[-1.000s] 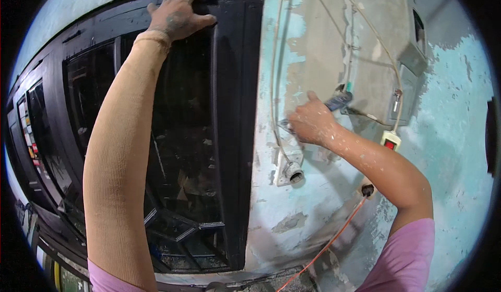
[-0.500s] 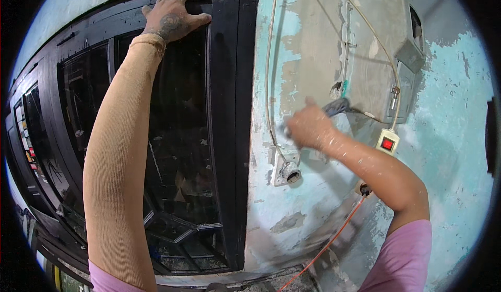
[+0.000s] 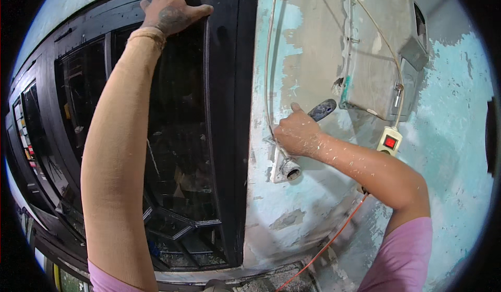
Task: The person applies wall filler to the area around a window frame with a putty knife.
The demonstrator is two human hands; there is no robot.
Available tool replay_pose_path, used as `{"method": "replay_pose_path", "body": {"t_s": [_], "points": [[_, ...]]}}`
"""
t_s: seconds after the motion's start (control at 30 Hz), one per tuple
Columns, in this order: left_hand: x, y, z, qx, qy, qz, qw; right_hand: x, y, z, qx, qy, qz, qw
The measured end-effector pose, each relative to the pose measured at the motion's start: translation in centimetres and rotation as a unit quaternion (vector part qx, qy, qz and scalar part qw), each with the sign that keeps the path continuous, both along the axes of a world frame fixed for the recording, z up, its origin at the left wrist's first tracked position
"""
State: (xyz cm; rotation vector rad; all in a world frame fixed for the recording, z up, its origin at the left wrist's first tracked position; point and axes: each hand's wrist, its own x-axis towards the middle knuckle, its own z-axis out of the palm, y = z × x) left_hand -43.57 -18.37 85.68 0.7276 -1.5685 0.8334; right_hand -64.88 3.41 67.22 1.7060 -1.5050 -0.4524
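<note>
My left hand (image 3: 172,11), below a beige arm sleeve's cuff, rests spread on the top of the black wooden door frame (image 3: 226,83) with glass panes. Lower right, my right hand (image 3: 298,133) grips a tool by its dark handle (image 3: 323,110) against the patchy pale-blue and beige wall (image 3: 313,57); the working end is hidden behind my fingers. A hanging pale cable (image 3: 270,73) runs behind that hand to a round grimy socket (image 3: 291,171) on a mounting plate just below it. Pale flecks speckle my right forearm.
A grey metal box (image 3: 376,52) hangs at upper right. Below it, a cream power strip (image 3: 390,138) with a red switch dangles on a cable, and an orange cord (image 3: 334,238) descends to the lower edge. A rough ledge (image 3: 282,276) lies at the bottom.
My right hand has moved down and left along the wall with the tool, now closer to the socket. My left hand has shifted slightly left and up, still on the frame.
</note>
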Motion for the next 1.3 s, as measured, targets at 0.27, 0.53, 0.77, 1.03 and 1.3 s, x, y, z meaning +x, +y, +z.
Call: {"method": "replay_pose_path", "body": {"t_s": [0.27, 0.53, 0.77, 1.03, 1.3], "points": [[-0.3, 1.2, -0.2, 0.014, 0.003, -0.012, 1.0, -0.7, -0.3, -0.8, 0.032, 0.048, -0.025, 0.998], [0.0, 1.8, -0.2, 0.008, 0.011, -0.02, 1.0, -0.1, 0.7, 0.0, 0.004, 0.015, -0.024, 1.0], [-0.2, 1.1, -0.4, 0.028, 0.003, -0.027, 0.999, 0.5, 0.8, 5.0, -0.081, -0.056, -0.083, 0.992], [-0.1, -0.7, -0.3, 0.007, -0.005, -0.02, 1.0, 0.5, 0.6, 3.7, -0.016, -0.007, -0.138, 0.99], [-0.7, -0.3, -0.5, -0.006, 0.01, -0.043, 0.999, -1.2, 0.3, 2.0, -0.04, -0.012, -0.087, 0.995]]}}
